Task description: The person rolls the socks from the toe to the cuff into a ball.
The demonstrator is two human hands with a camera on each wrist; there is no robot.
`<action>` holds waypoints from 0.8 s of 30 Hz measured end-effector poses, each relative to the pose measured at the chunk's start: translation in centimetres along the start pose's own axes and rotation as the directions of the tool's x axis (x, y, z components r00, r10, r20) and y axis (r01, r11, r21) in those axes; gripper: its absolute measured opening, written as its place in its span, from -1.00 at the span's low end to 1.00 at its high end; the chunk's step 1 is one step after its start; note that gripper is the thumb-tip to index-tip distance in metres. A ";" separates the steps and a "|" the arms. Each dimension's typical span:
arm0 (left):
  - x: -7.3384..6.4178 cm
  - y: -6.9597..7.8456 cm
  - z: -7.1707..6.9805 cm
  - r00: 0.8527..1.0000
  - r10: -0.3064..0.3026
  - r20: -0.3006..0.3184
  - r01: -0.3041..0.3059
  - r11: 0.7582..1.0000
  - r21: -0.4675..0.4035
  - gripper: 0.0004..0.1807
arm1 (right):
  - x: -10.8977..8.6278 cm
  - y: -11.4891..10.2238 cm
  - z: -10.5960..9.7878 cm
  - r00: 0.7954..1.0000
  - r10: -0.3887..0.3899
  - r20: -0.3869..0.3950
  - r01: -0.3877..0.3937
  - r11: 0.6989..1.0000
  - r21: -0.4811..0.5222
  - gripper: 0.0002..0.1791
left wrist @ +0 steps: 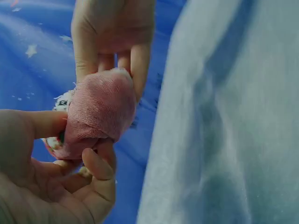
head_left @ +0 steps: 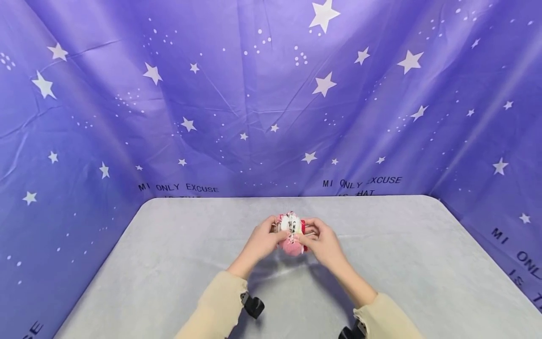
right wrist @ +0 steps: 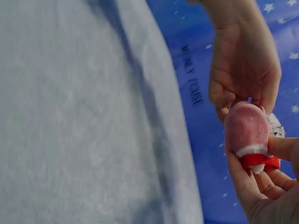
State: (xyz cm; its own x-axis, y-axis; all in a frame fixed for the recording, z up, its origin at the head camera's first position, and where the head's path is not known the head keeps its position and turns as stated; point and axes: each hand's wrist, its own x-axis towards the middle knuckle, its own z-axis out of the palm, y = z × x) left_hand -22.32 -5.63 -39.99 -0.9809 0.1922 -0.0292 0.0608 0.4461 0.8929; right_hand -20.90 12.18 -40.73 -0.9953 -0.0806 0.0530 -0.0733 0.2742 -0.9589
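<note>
A small soft bundle of pink, white and red fabric (head_left: 292, 246) is held between both hands above the table; its exact kind I cannot tell. Black marks show on its white part in the head view. My left hand (head_left: 262, 239) pinches its left side, thumb on the near face. On the other side, my right hand (head_left: 325, 242) grips it with thumb and fingers. In the left wrist view the bundle (left wrist: 100, 105) shows a rounded pink surface with fine ribs. From the right wrist, the bundle (right wrist: 247, 128) shows white and red bands below the pink.
A pale grey cloth-covered table (head_left: 169, 263) lies under the hands. Purple-blue curtains (head_left: 237, 94) with white stars and black lettering hang at the back and both sides. Black wrist cameras (head_left: 254, 306) are worn near the beige sleeves (head_left: 216, 303).
</note>
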 end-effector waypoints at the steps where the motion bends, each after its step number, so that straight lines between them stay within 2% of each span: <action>1: 0.5 -0.1 0.1 1.000 -0.022 -0.003 0.023 0.999 0.023 -0.60 | 0.5 0.3 0.1 1.000 0.015 -0.005 -0.015 1.000 -0.016 -0.63; 6: 2.7 -1.6 1.1 0.990 -0.139 0.005 0.139 0.990 0.035 -0.70 | 2.6 2.5 0.6 0.996 0.087 -0.017 -0.088 0.990 -0.113 -0.77; 9: 3.4 -2.6 1.7 0.981 -0.194 0.022 0.194 0.981 0.025 -0.83 | 3.2 3.6 0.7 0.990 0.144 0.012 -0.141 0.982 -0.129 -0.79; 11: 3.6 -3.0 2.0 0.976 -0.216 0.034 0.216 0.976 0.017 -0.79 | 3.4 3.9 0.6 0.984 0.174 0.028 -0.169 0.977 -0.132 -0.79; 14: 3.5 -3.3 1.9 0.975 -0.218 0.045 0.219 0.976 -0.017 -0.76 | 3.5 4.1 0.2 0.978 0.204 0.047 -0.196 0.971 -0.136 -0.76; 17: 3.3 -3.5 1.7 0.978 -0.195 0.069 0.197 0.980 -0.035 -0.72 | 3.4 4.0 -0.6 0.969 0.220 0.113 -0.209 0.973 -0.100 -0.65; 21: 3.0 -3.8 1.0 0.979 -0.169 0.116 0.178 0.981 -0.073 -0.61 | 3.2 4.0 -1.6 0.953 0.206 0.221 -0.207 0.978 -0.017 -0.52; 24: 2.8 -3.9 0.4 0.976 -0.166 0.138 0.182 0.977 -0.112 -0.60 | 3.1 4.1 -2.4 0.946 0.199 0.256 -0.209 0.978 0.013 -0.48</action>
State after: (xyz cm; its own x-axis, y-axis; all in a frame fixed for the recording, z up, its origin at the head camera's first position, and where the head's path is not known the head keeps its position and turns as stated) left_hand -25.27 -6.52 -43.75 -0.9425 0.2341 -0.2385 -0.1395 0.3729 0.9173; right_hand -24.41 15.34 -43.84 -0.9402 -0.2667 -0.2120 0.1373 0.2729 -0.9522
